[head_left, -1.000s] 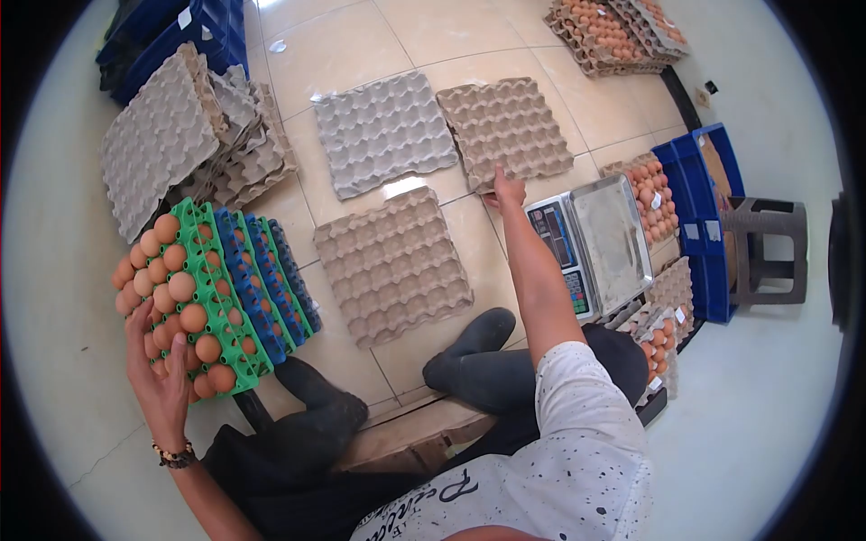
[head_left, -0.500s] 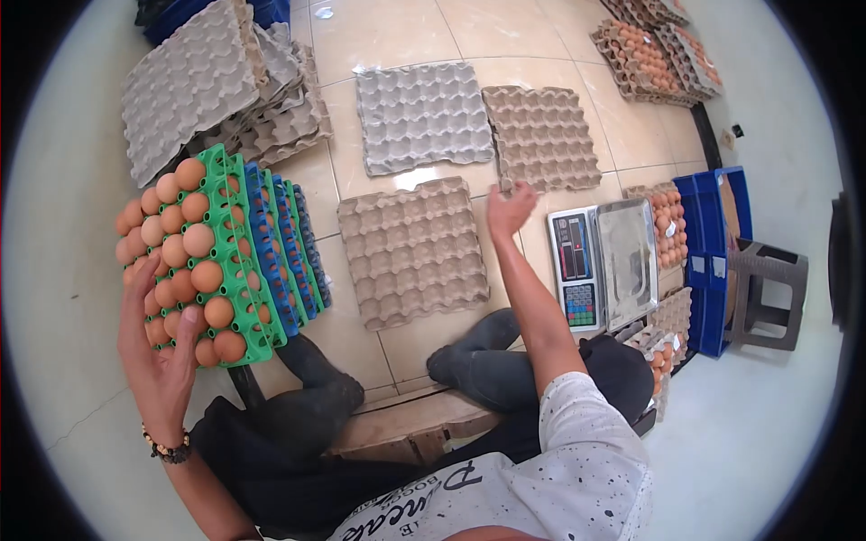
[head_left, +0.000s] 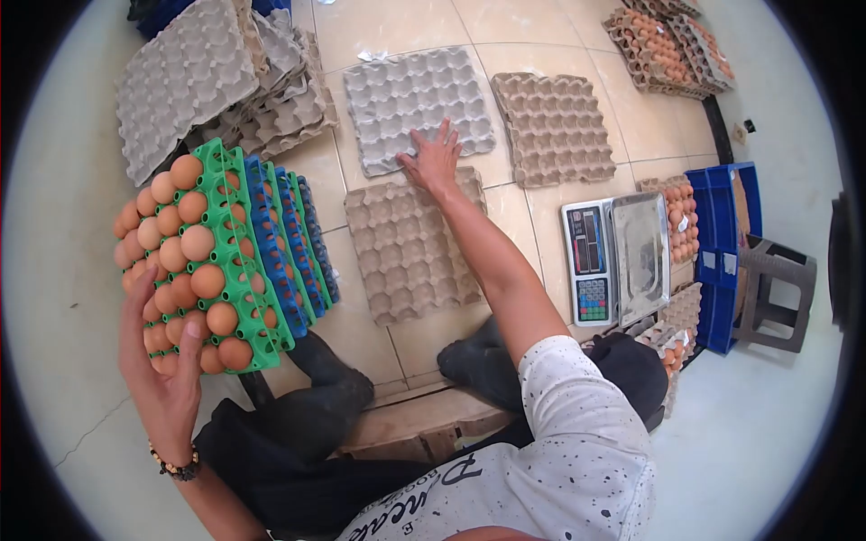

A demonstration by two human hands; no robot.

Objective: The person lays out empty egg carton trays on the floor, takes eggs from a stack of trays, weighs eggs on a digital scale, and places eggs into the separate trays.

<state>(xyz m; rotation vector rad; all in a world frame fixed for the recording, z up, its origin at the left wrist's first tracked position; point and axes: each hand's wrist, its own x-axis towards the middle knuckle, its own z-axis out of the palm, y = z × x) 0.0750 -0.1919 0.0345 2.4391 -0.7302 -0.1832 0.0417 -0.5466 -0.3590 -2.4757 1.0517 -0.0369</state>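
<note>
At the left, my left hand (head_left: 167, 361) rests with spread fingers on the eggs (head_left: 196, 242) of the top green tray (head_left: 236, 261). Blue trays (head_left: 284, 243) of eggs are stacked under it. My right hand (head_left: 435, 160) has its fingers apart over the near edge of the grey egg tray (head_left: 419, 95); whether it touches the tray is unclear. A brown tray (head_left: 406, 257) lies nearer to me, partly hidden by my right forearm. Another brown tray (head_left: 557, 129) lies right of the grey one.
A scale (head_left: 618, 261) with a metal pan stands at the right. Beyond it are egg trays (head_left: 681, 221), blue crates (head_left: 722, 261) and a dark stool (head_left: 780, 293). Piled empty trays (head_left: 189, 86) lean at the upper left. Filled trays (head_left: 663, 54) sit at the upper right.
My right hand has moved left from the right-hand brown tray to the grey tray. My left hand stays on the eggs. The camera view has shifted.
</note>
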